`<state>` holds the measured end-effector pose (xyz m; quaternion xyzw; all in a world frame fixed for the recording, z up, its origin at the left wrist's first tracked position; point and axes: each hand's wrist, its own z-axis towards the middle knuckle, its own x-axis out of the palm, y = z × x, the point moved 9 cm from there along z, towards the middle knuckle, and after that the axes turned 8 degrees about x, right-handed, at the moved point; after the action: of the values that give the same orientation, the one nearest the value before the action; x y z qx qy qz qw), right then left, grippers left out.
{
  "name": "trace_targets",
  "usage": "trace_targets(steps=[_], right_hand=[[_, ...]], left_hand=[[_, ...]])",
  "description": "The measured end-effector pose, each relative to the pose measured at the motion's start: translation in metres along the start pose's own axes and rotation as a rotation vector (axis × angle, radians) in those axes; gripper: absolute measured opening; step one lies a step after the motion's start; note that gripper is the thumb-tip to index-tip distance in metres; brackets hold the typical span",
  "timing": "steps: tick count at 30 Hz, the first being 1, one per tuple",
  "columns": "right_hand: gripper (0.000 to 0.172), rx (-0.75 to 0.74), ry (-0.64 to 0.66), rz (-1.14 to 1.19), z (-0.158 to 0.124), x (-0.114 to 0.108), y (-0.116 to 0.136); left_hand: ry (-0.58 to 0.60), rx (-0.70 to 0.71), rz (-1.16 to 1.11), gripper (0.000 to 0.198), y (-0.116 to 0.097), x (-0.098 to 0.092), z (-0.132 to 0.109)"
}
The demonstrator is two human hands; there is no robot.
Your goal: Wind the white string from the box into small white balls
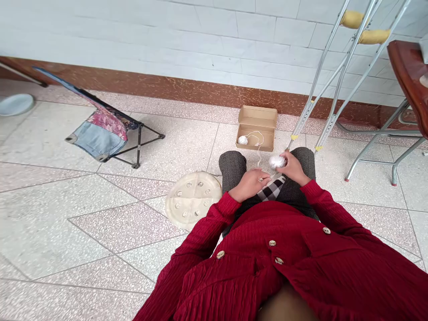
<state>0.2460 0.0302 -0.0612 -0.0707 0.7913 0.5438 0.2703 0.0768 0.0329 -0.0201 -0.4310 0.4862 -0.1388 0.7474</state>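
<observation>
My right hand [291, 168] holds a fluffy white ball [277, 162] between its fingers and thumb, above my right knee. My left hand [249, 185] is pinched closed on a thin white thread [258, 161], with a small pale bit showing at the fingertips. The thread runs up toward an open cardboard box [257, 128] on the floor, where a small white ball of yarn [242, 140] lies with loops of thread. A round cream plastic disc [192, 200] set with several small shiny pieces lies beside my left knee.
I sit in a red buttoned cardigan and grey trousers. A pair of metal crutches [334, 76] leans at the right, near a folding table with a brown top [406, 76]. A low folding chair [107, 129] and a pale dish [16, 104] stand at the left, on a tiled floor.
</observation>
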Motion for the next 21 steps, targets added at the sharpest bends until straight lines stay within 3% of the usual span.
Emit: trace_targets(steps=[2, 5, 8, 13, 16, 18, 21], right_hand=[[0.046, 0.054, 0.246, 0.080, -0.016, 0.024, -0.007], [0.039, 0.173, 0.604, 0.379, -0.049, 0.049, 0.002], [0.042, 0.223, 0.749, 0.623, -0.069, 0.049, 0.023], [0.063, 0.191, 0.684, 0.852, -0.068, 0.030, 0.048], [0.065, 0.124, 0.649, 0.872, -0.061, 0.021, 0.061], [0.060, 0.097, 0.579, 0.801, -0.050, 0.013, 0.063], [0.050, 0.071, 0.337, 0.500, -0.024, -0.007, 0.051]], left_hand=[[-0.064, 0.005, 0.030, 0.028, 0.002, -0.019, 0.003], [-0.115, 0.044, 0.061, 0.025, 0.004, -0.039, 0.008], [-0.139, 0.071, 0.038, 0.030, 0.006, -0.042, 0.013], [-0.192, -0.067, -0.095, 0.031, 0.026, -0.021, 0.010], [-0.114, -0.169, -0.170, 0.033, 0.034, 0.005, 0.000], [-0.027, -0.185, -0.214, 0.037, 0.031, 0.020, -0.006], [0.044, -0.154, -0.214, 0.039, 0.017, 0.025, -0.014]])
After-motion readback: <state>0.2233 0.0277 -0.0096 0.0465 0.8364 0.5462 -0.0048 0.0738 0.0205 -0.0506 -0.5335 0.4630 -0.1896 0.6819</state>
